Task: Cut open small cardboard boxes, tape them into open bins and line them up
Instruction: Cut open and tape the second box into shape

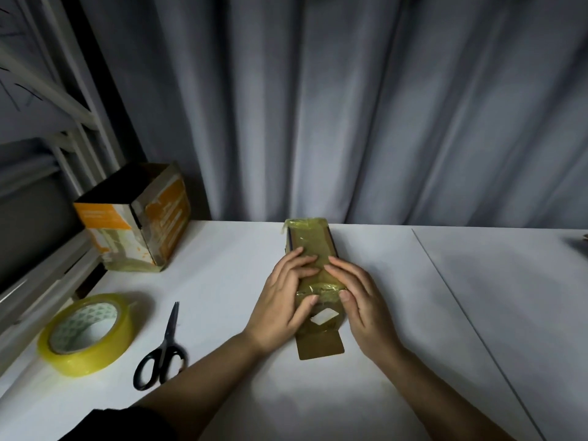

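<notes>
A small dark box (310, 241) wrapped in yellowish tape lies lengthwise on the white table (229, 249), one flap sticking out toward me. My left hand (283, 297) rests on its left side, fingers laid flat across the taped top and thumb pressing the near end. My right hand (359, 297) lies on the right side the same way, thumb on the tape at the near end. An orange and white box (140, 224), taped into an open bin, stands upright at the back left.
A roll of yellowish tape (87, 332) lies flat at the front left, with black-handled scissors (164, 348) to its right, blades pointing away. Grey curtains (381, 106) hang behind the table. A seam (461, 307) runs diagonally across the tabletop on the right.
</notes>
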